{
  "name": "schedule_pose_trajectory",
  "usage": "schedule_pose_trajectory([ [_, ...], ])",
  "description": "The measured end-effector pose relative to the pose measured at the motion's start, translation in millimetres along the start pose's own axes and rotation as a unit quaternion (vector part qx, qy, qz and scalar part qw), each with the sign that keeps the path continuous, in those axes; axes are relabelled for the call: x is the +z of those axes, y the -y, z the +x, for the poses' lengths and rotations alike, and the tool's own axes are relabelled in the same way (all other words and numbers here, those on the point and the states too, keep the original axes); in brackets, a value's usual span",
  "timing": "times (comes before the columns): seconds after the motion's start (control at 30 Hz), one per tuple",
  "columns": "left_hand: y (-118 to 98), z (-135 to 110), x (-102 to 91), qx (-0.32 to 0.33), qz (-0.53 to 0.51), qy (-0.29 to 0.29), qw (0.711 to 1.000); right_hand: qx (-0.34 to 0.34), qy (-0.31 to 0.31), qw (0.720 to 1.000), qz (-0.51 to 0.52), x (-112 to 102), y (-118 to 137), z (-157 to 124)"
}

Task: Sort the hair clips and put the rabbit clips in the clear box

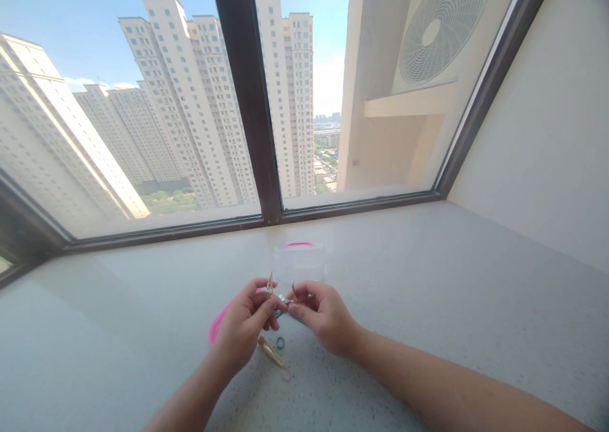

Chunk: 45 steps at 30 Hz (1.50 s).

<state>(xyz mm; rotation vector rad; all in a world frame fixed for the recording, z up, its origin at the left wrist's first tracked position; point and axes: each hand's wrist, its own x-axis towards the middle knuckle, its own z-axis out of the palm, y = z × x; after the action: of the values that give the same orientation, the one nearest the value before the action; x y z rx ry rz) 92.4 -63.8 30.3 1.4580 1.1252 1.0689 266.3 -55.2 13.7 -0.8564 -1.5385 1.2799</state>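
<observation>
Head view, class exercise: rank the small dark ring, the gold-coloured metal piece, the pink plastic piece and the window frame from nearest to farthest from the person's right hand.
From the right hand:
1. The small dark ring and the gold-coloured metal piece: too close to call, on the counter just below the hands.
2. The pink plastic piece, beyond the left hand.
3. The window frame, far ahead.

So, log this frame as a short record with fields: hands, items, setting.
left hand: pinches thin gold piece
right hand: pinches second thin gold piece
between hands: small silver metal part, kind unclear
lying nearby: gold strip, small metal ring, pink plastic piece
behind hands: clear plastic box with pink rim
setting: speckled stone counter, dark-framed window, tower blocks
</observation>
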Motion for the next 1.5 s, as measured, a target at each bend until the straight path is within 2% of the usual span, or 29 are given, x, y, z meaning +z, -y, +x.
schedule_pose_trajectory([
  [1.5, 5.2, 0.2, -4.9, -0.002, 0.027, 0.005, 1.000, -0.006, -0.001, 1.000, -0.011, 3.8, 0.2, 0.6],
])
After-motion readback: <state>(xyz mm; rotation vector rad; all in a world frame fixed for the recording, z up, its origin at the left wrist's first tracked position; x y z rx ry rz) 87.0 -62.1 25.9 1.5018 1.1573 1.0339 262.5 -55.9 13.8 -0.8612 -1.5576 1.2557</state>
